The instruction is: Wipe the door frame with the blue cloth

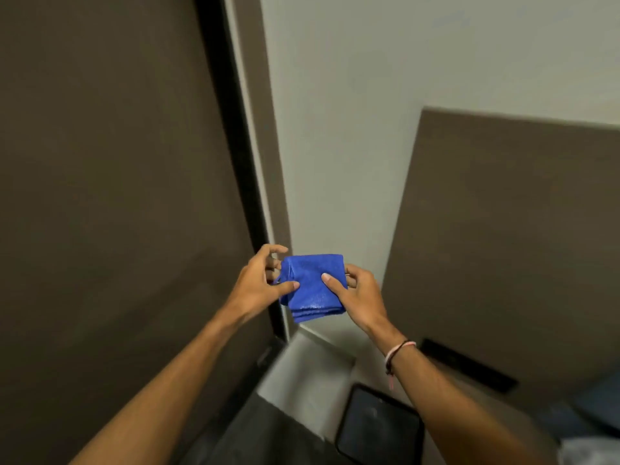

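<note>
Cloth: we hold the folded blue cloth (313, 286) in front of the door frame (265, 162).
Left hand (256, 283): thumb and fingers pinch its left edge.
Right hand (357, 295): thumb on top, fingers gripping behind.

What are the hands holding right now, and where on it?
The folded blue cloth, held in both hands: left hand pinches its left edge, right hand grips its right side, thumb on top.

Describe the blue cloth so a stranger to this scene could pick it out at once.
Follow the dark door frame down the middle of the view to where both hands meet. The blue cloth is the folded pad held between the left hand and right hand. Nothing else here is bright blue.
</note>
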Available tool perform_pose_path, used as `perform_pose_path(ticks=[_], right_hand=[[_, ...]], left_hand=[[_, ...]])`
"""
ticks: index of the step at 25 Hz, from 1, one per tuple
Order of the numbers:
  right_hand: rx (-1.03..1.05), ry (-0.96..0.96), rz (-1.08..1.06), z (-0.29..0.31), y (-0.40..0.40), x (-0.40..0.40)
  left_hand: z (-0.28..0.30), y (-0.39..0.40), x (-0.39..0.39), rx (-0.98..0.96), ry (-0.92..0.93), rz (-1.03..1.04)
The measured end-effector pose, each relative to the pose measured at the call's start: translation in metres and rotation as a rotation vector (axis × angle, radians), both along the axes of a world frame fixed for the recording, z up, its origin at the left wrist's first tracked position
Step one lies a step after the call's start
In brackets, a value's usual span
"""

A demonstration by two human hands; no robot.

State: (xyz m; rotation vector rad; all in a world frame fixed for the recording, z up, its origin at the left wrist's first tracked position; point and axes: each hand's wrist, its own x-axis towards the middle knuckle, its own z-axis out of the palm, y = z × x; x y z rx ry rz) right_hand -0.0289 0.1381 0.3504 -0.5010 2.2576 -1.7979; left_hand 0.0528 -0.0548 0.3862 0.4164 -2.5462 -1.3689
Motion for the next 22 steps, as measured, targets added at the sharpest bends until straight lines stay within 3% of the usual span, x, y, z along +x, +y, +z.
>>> perform_pose_path(ticks=[3,9,14,18,22], right_hand=[[0.125,-0.148,-0.091,-0.078,0.039,-0.036],[0.252,-0.619,-0.190,-0.262,0.088,-0.063],[0.383,-0.903,-0.495,-0.401,0.114,-0.039],[0.466,-0.991,-0.516,-0.464,0.127,-0.021],[0.520,-0.996,-0.427,-0.482,0.133,-0.017]], left_hand=[[-0.083,0.040,-0.051,0.100,-0.129,0.041],[-0.275,0.106,-0.089,0.247,-0.370,0.205],[-0.414,0.157,-0.077,0.344,-0.555,0.252],[-0.479,0.181,-0.062,0.392,-0.673,0.177],[-0.503,0.174,-0.047,0.403,-0.744,0.032]])
